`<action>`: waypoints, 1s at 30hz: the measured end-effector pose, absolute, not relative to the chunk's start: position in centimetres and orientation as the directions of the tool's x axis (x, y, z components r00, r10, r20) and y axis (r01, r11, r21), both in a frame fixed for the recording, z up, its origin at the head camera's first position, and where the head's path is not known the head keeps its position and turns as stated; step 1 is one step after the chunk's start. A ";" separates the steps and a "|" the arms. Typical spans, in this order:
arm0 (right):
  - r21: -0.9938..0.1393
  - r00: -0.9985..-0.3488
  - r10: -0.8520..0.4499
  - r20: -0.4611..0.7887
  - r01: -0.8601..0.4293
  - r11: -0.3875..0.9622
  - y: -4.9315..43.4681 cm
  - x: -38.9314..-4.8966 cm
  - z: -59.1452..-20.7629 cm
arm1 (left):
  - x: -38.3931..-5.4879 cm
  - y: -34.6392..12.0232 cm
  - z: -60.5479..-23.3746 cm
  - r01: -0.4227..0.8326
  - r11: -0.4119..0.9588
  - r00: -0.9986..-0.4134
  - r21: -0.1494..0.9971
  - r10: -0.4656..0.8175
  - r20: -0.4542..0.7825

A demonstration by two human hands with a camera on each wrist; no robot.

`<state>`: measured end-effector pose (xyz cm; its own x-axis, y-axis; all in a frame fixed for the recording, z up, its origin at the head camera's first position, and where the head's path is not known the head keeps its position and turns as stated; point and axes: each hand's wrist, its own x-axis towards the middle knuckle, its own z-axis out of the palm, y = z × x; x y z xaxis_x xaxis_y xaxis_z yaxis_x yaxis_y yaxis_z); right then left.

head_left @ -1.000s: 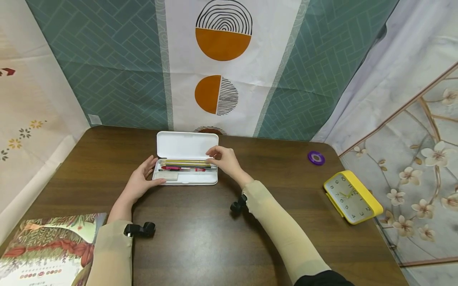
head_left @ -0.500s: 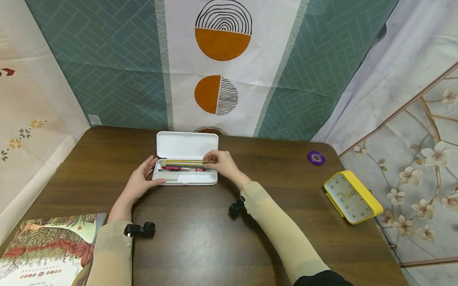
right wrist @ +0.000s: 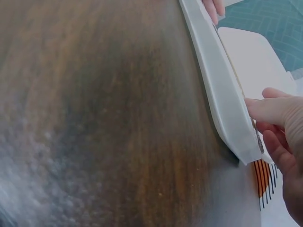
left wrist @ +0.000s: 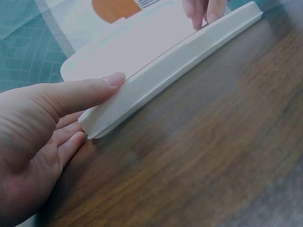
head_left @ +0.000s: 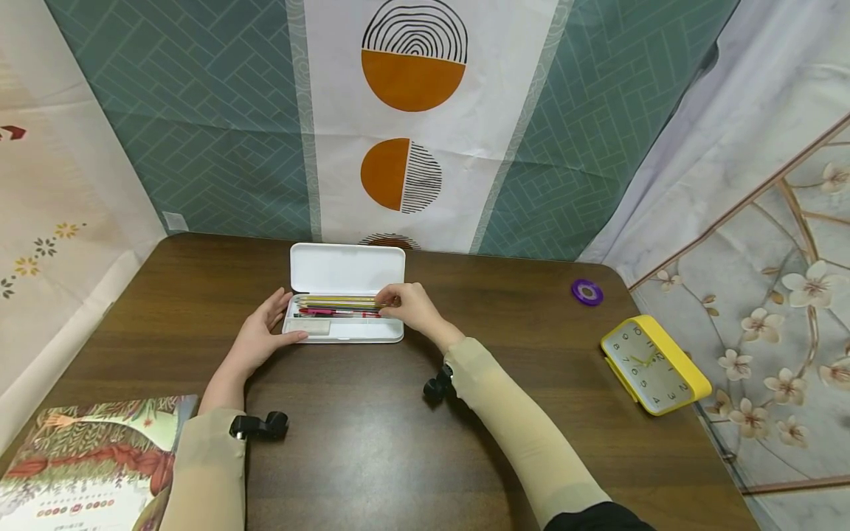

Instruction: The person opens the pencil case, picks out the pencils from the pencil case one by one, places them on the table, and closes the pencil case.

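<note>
A white pencil case (head_left: 358,330) lies on the table with its lid (head_left: 348,269) raised. Inside are several yellow-striped pencils (head_left: 335,301), a red pen (head_left: 325,312) and a pale eraser (head_left: 312,326). My left hand (head_left: 262,332) holds the case's left end, thumb on the front rim and fingers behind the corner, as the left wrist view also shows. My right hand (head_left: 412,306) dips into the right half, thumb and fingers curled about the pencils' right ends. Its fingertips are partly hidden by the case wall in the right wrist view (right wrist: 279,118).
On the wooden table (head_left: 345,442), a yellow clock (head_left: 654,365) and a purple ring-shaped object (head_left: 587,293) stand off to the right. An illustrated book (head_left: 93,464) lies at the front left, beside my left forearm. A patterned cloth (head_left: 232,133) hangs behind the table.
My right hand has moved slightly left and lower into the case, its fingers closing in over the pencils' right ends. The left hand and the case have stayed put.
</note>
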<state>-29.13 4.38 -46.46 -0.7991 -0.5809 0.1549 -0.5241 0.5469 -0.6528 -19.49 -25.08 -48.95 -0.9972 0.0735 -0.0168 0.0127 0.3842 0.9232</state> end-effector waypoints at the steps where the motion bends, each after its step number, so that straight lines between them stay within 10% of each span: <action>1: -0.650 -0.800 -0.580 0.155 -0.525 0.550 4.4 -29.1 -46.5 | -19.5 -25.1 -48.9 0.011 0.384 -0.997 0.923 0.075 -0.020; 30: -0.566 -0.800 -0.574 0.176 -0.559 0.606 3.7 -29.0 -46.3 | -19.5 -25.0 -48.8 -0.020 0.401 -0.996 0.916 0.074 -0.054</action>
<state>-28.98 3.65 -46.30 -0.8000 -0.5738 0.1756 -0.5588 0.6059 -0.5661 -19.54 -25.03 -48.82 -0.9958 0.0739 -0.0543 -0.0202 0.4008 0.9159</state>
